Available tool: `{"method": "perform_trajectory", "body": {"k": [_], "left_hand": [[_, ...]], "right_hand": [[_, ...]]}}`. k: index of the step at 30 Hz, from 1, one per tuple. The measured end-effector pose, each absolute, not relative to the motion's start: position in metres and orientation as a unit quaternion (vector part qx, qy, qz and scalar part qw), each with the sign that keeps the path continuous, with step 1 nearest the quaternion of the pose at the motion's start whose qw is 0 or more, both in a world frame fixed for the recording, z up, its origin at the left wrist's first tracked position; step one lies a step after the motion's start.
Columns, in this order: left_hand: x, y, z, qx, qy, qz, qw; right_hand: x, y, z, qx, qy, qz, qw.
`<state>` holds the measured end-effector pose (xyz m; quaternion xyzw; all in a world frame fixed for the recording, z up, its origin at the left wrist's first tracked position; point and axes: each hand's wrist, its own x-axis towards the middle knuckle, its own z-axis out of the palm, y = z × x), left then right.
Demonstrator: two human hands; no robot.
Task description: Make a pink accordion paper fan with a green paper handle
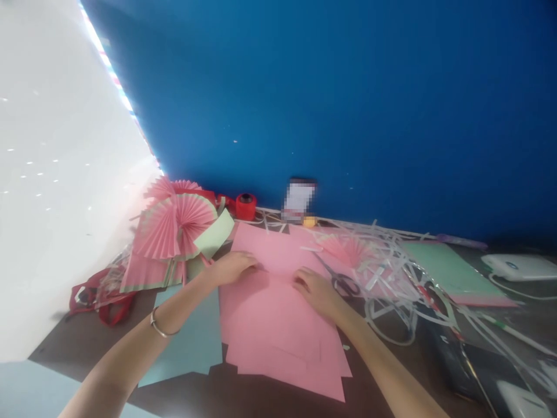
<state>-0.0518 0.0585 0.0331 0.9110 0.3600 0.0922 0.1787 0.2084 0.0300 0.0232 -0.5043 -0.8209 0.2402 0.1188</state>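
Pink paper sheets (282,331) lie in an uneven, overlapping pile before me, with a faint crease or edge running across between my hands. At its left side my left hand (235,267) has its fingers closed together on the pink paper, and a metal bangle (160,324) circles that wrist. Facing it from the right, my right hand (317,292) has curled fingers pressed together on the same paper. The fingertips are partly hidden. Just beyond my right hand lie dark-handled scissors (345,284).
Pleated pink fans (174,223) with green edges stand at the left, above a pale blue sheet (187,342). A red tape dispenser (246,206) and a phone (299,199) sit by the blue wall. White paper strips (391,273) tangle at the right, near a green sheet (448,270).
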Motion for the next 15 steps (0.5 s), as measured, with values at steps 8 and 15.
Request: {"method": "perform_trajectory", "body": {"k": [8, 15], "left_hand": [[-0.058, 0.053, 0.031, 0.941, 0.333, 0.014, 0.050], [-0.067, 0.046, 0.026, 0.956, 0.287, -0.014, -0.062]], "right_hand": [[0.214, 0.024, 0.029, -0.451, -0.882, 0.113, 0.073], [0.223, 0.013, 0.025, -0.346, -0.931, -0.103, 0.057]]}}
